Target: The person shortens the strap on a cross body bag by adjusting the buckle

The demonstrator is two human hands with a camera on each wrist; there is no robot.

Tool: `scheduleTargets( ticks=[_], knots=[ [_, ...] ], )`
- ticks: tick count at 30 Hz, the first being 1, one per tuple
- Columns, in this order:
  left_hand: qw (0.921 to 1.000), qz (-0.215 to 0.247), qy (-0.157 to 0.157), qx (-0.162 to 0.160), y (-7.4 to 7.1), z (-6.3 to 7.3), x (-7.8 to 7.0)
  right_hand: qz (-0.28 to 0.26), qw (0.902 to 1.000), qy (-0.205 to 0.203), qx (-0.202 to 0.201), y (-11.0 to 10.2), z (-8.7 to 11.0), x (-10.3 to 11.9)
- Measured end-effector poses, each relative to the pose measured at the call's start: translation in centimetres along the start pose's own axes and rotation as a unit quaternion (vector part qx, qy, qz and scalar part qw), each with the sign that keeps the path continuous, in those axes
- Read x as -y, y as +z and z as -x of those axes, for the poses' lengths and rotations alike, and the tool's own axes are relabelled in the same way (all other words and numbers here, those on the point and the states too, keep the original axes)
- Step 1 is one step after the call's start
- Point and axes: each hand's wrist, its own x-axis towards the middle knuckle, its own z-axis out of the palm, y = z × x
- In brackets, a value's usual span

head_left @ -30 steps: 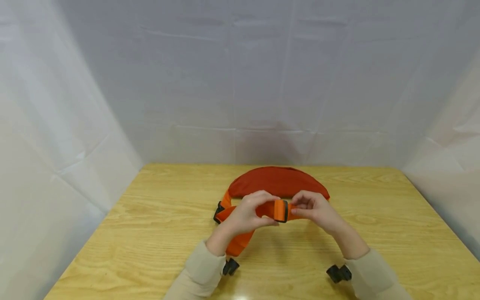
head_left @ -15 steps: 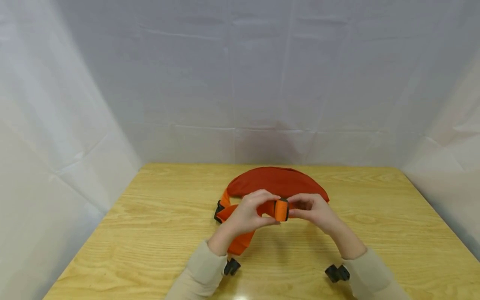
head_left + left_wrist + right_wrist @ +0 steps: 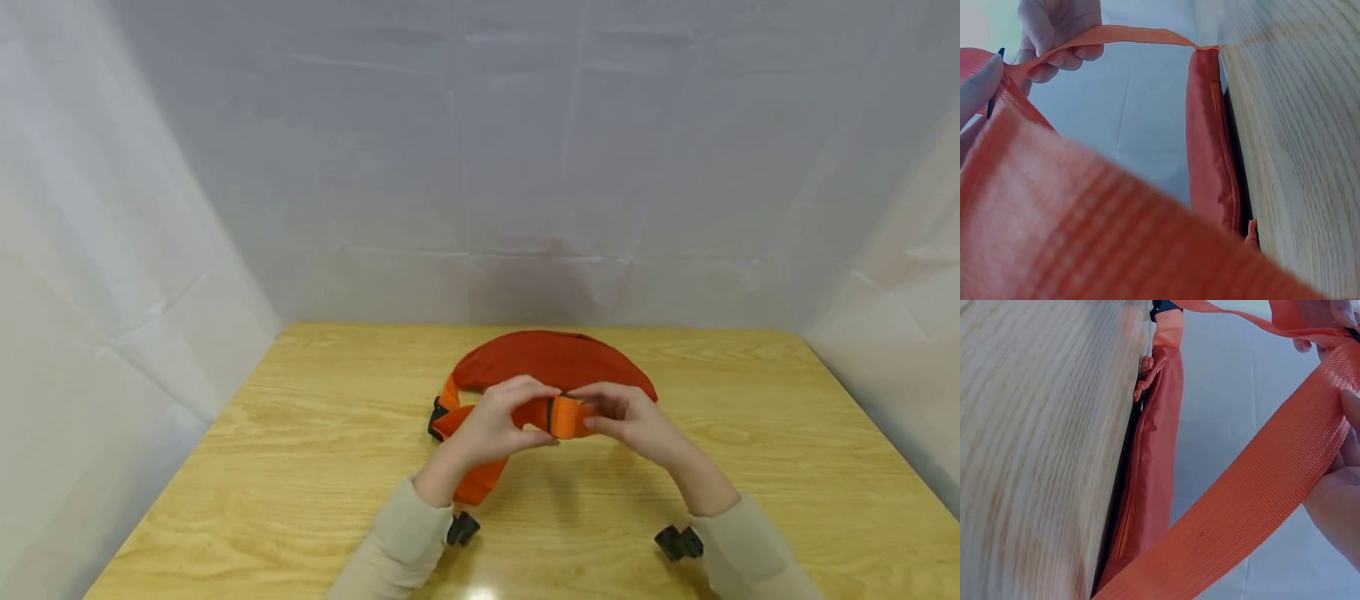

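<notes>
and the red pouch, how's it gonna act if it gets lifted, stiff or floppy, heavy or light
The red pouch would probably flex, since its fabric side looks creased. It's likely light for its size, as it looks slim edge-on, though contents are hidden. Lifting may pull the orange strap along, as that joins the pouch's end.

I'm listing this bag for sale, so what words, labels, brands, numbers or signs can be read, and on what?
None can be read: the visible sides of the red pouch and the orange strap show no lettering.
The black slider and black buckle appear too small to tell whether they bear marks.
</notes>
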Motion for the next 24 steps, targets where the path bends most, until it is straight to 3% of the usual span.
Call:
scheduleTargets(
  ticks=[11,19,24],
  knots=[
    [0.9999,-0.002,-0.001,0.010,0.2,-0.1,0.1,-0.043,0.9990,0.001,-0.011,0.3,-0.2,0.7],
    [0.9998,-0.019,0.000,-0.001,0.2,0.0,0.2,-0.018,0.9982,0.038,-0.042,0.6,-0.2,1.0],
    [0.9996,-0.020,-0.015,-0.015,0.0,0.2,0.2,0.028,0.9992,0.006,-0.029,0.7,0.1,0.6]
  ],
)
